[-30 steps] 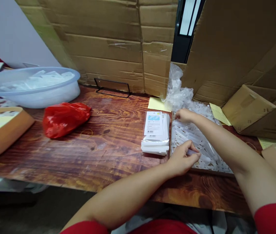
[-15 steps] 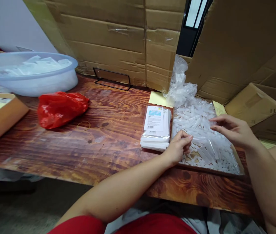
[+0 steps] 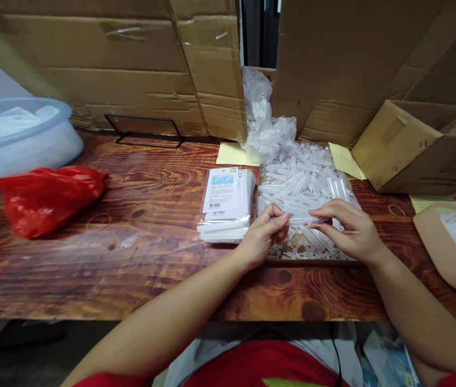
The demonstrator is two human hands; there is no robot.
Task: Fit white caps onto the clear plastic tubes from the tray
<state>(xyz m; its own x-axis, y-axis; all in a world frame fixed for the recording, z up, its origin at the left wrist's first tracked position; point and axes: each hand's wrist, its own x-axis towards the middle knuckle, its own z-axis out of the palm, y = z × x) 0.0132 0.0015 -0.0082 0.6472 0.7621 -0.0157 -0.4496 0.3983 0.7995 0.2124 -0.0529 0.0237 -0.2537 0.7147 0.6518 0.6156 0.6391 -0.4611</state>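
Observation:
Between my two hands is a slim clear plastic tube (image 3: 301, 220), held level above a shallow tray (image 3: 312, 263) of loose parts. My left hand (image 3: 266, 235) pinches its left end with curled fingers. At the other end, my right hand (image 3: 346, 228) grips it between thumb and fingertips. Many similar clear pieces (image 3: 300, 180) are heaped in the tray, with small white bits near its front edge. Just left of the tray lies a stack of clear packets with printed cards (image 3: 223, 193).
A red plastic bag (image 3: 50, 196) and a pale blue tub (image 3: 22, 142) stand on the left. Behind are a black wire stand (image 3: 147, 131), crumpled clear plastic (image 3: 268, 126) and cardboard walls. To the right are an open carton (image 3: 392, 145) and a tan container (image 3: 433, 236) of white pieces.
My right hand has come in from the right, and its fingers have closed on the tube's right end. My left hand keeps its pinch. The view has turned right.

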